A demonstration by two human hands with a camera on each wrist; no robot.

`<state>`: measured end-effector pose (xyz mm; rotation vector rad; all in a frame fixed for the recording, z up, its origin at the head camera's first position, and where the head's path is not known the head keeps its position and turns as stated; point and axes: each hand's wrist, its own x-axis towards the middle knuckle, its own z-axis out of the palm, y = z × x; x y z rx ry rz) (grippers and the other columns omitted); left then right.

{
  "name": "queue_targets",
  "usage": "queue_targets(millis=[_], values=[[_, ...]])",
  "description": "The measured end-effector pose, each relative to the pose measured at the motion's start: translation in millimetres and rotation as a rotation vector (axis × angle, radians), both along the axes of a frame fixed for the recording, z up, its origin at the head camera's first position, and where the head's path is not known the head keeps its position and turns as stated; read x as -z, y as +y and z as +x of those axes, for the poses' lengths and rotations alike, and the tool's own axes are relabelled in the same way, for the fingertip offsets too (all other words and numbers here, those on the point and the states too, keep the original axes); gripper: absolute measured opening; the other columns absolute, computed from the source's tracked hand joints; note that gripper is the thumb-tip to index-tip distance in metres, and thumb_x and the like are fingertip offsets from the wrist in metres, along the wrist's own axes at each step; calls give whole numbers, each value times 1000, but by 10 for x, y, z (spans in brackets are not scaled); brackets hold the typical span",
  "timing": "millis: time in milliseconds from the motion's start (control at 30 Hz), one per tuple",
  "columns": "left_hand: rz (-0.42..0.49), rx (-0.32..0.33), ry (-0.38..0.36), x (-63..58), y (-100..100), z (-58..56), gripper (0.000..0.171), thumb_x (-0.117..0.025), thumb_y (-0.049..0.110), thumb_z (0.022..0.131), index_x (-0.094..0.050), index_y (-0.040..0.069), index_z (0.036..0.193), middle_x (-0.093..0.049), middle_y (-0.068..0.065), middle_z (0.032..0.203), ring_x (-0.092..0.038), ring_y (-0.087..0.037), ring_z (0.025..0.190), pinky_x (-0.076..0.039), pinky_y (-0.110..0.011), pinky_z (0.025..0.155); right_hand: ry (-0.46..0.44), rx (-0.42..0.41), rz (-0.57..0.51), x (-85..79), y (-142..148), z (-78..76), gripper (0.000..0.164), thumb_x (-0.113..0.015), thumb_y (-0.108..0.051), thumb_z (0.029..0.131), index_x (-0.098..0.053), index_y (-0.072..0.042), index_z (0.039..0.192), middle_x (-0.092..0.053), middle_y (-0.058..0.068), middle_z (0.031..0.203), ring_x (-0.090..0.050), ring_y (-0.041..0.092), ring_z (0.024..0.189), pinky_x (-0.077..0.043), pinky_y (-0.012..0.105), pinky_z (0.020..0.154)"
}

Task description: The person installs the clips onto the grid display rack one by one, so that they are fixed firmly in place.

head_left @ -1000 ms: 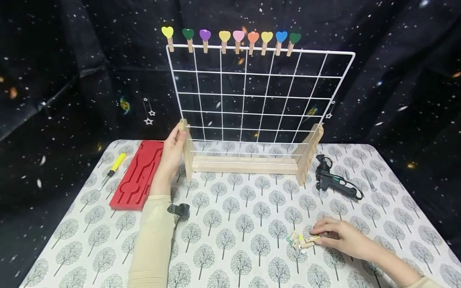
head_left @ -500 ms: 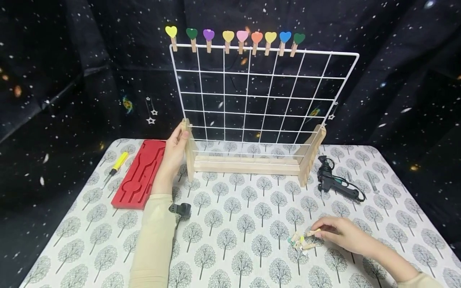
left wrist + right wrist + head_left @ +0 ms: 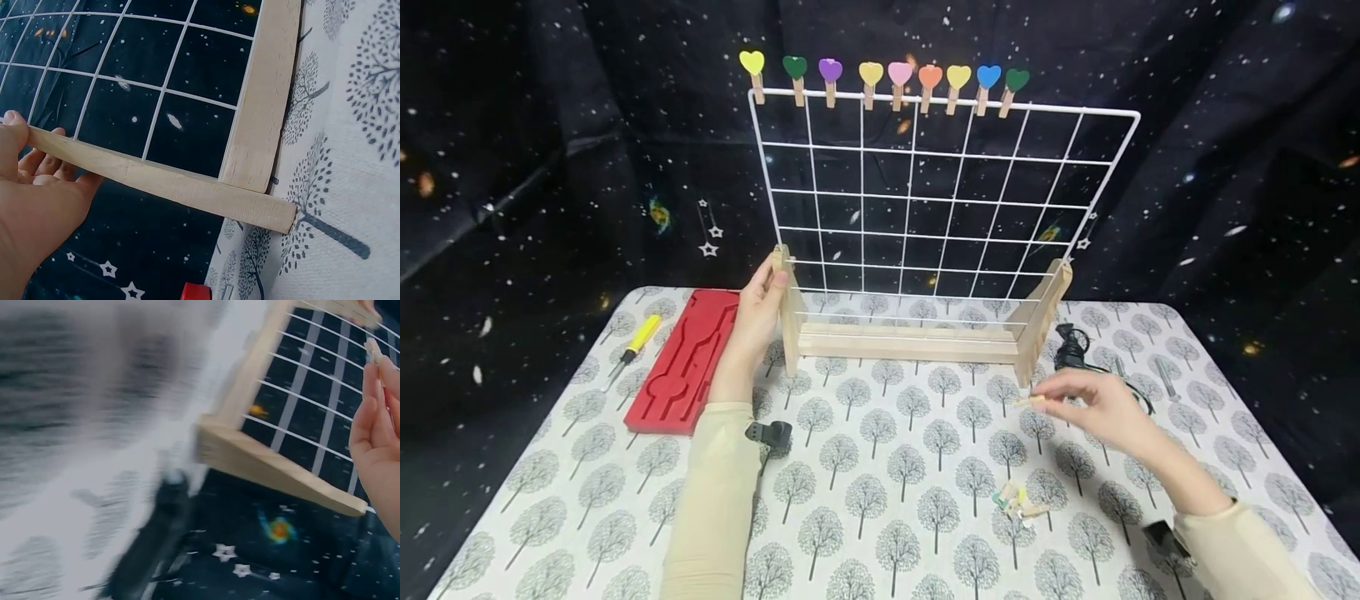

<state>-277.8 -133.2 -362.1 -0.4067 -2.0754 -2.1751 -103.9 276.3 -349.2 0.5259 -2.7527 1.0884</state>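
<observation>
Clip (image 3: 1032,401) of pale wood was pinched in the grip of the right hand (image 3: 1093,404) — between thumb and fingertips — and was held above the desk (image 3: 895,483), at about five o'clock from the middle of the wire grid (image 3: 964,155). Its free end was pointed toward nine o'clock in the head view; its colouring could not be made out.

By the left hand (image 3: 756,321), the left upright (image 3: 787,317) was grasped near its upper end, the thumb being laid on one side and the fingers on the other. The grid was held between this and the right upright (image 3: 1043,321), which were joined low down by a wooden crossbar (image 3: 910,343). Along the top rail, nine heart clips (image 3: 900,75) were fastened, from the ten o'clock corner to just past one o'clock.

A loose heap of clips (image 3: 1018,502) was seen at seven o'clock from the right hand. The glue gun (image 3: 1070,350) was partly hidden behind that hand, at three o'clock from the stand. At eight o'clock from the left hand a red tray (image 3: 685,358) was placed, with a yellow-handled screwdriver (image 3: 642,333) at its nine o'clock side.
</observation>
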Motion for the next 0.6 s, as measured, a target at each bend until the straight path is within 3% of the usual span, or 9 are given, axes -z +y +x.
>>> queue_targets(millis=[133,300,500,600], values=[[-1,0,8,72,3,-75,47,-44,35,87,-34,29,133,-39,-3,134,-35,-13,122,-26,-35,103,38,58,-138,-289,-62,-172,20,-65,-12,77,-65,-8,97,-62,1,98,-58,8,84,-49,18,70],[5,-1,-1,93,22,-74,47,-43,35,88,-33,29,133,-37,-2,135,-34,-14,123,-26,-34,103,219,75,-233,-774,-175,-329,20,-62,-2,78,-64,0,97,-63,5,99,-59,9,81,-49,17,68],[-6,0,0,-17,23,14,47,-42,30,90,-31,23,135,-36,-5,136,-33,-15,124,-25,-34,104,444,-104,-476,-1550,-438,-493,16,-55,12,77,-59,15,92,-65,17,84,-62,17,76,-49,23,74],[-8,-3,7,-24,11,10,47,-42,31,90,-32,24,135,-36,-4,136,-32,-15,124,-25,-34,104,547,-103,-502,-1861,-501,-657,14,-58,7,77,-60,16,88,-66,13,79,-62,16,71,-50,22,72]])
